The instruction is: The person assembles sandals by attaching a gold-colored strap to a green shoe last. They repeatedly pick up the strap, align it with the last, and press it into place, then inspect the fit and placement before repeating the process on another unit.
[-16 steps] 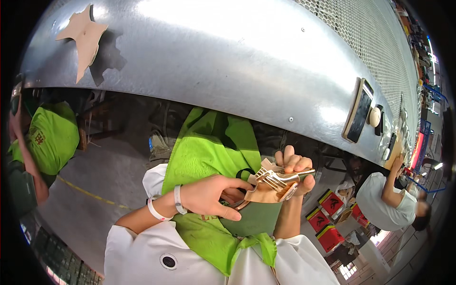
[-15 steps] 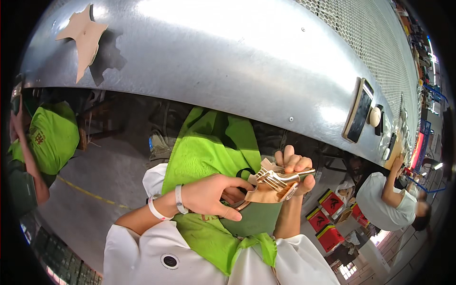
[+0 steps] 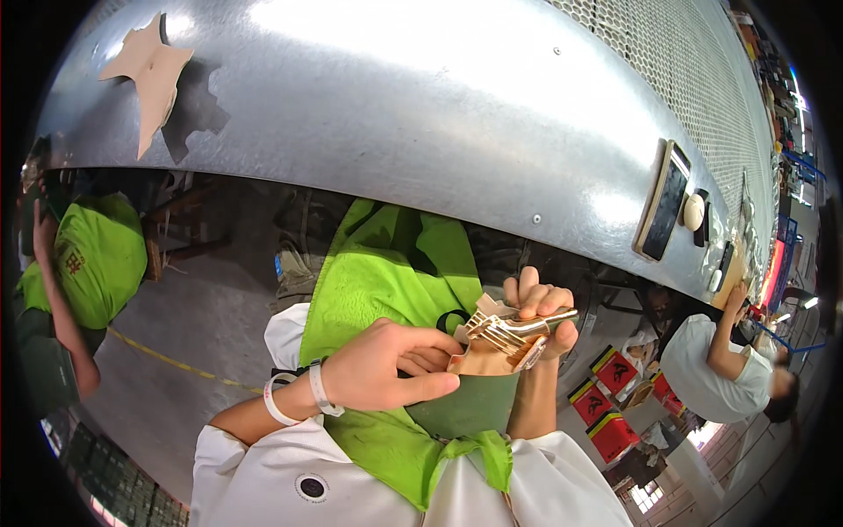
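My right hand (image 3: 544, 303) is closed on a shiny gold-coloured piece (image 3: 514, 327) that has several thin parallel strips and a smooth rounded end. Under and around the strips is a tan-and-copper sheet (image 3: 486, 358), its pale side standing up near my right fingers. Thumb and fingers of my left hand (image 3: 399, 364) pinch the sheet's left edge; the fingertips are partly hidden behind it. Both hands are above my lap, over a dull green surface (image 3: 465, 404) and a bright green apron (image 3: 386, 281).
Ahead runs a metal bench (image 3: 395, 114) with a tan star-shaped piece (image 3: 149, 75) at far left. A phone (image 3: 665, 200) and a cream oval object (image 3: 694, 212) lie to the right. Co-workers sit at both sides. Red-and-yellow boxes (image 3: 612, 435) stand low at the right.
My left hand has turned and shifted, its thumb now up by the sheet's left edge, and its fingers have closed there. My right hand has hardly moved.
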Demonstrator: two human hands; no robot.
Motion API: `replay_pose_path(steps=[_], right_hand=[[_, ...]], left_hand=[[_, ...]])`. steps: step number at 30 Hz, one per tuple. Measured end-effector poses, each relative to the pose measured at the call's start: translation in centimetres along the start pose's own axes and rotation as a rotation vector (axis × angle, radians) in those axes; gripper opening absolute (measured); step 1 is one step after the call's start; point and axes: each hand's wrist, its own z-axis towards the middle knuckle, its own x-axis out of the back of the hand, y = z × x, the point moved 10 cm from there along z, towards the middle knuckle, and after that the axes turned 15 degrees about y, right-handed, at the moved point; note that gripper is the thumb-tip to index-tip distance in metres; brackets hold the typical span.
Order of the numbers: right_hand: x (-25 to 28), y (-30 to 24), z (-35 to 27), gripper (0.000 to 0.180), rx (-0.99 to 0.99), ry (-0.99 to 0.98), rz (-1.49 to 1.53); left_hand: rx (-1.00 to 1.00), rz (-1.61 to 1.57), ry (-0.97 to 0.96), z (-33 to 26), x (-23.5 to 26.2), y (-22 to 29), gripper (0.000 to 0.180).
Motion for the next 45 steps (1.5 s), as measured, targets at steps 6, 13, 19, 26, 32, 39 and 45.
replay_pose_path(steps=[6,13,19,26,32,39,45], right_hand=[[0.0,-0.5,-0.2,0.033,0.033,-0.015,0.007],[-0.4,-0.5,0.0,0.032,0.031,-0.012,-0.018],[-0.3,-0.5,0.1,0.031,0.030,-0.012,-0.036],[-0.1,-0.3,-0.2,0.032,0.043,-0.016,0.033],[0.1,-0.4,-0.4,0.031,0.073,-0.011,0.081],[-2.4,-1.9,-0.3,0.031,0.123,-0.201,0.261],[-4.7,-2.9,-0.4,0.027,0.101,-0.244,0.308]], left_hand=[[-0.109,-0.027,0.128,-0.3,-0.6,1.6,0.022],[-0.090,0.073,0.163,0.0,-0.4,1.0,0.014],[-0.110,0.148,0.104,0.7,-0.3,1.9,0.016],[-0.096,0.008,0.070,1.1,-0.5,0.6,0.012],[-0.007,0.057,0.007,1.6,-0.7,0.1,0.014],[0.213,-0.107,-0.268,3.1,-3.3,-2.1,0.023],[0.272,-0.131,-0.330,2.8,-4.9,-2.8,0.027]])
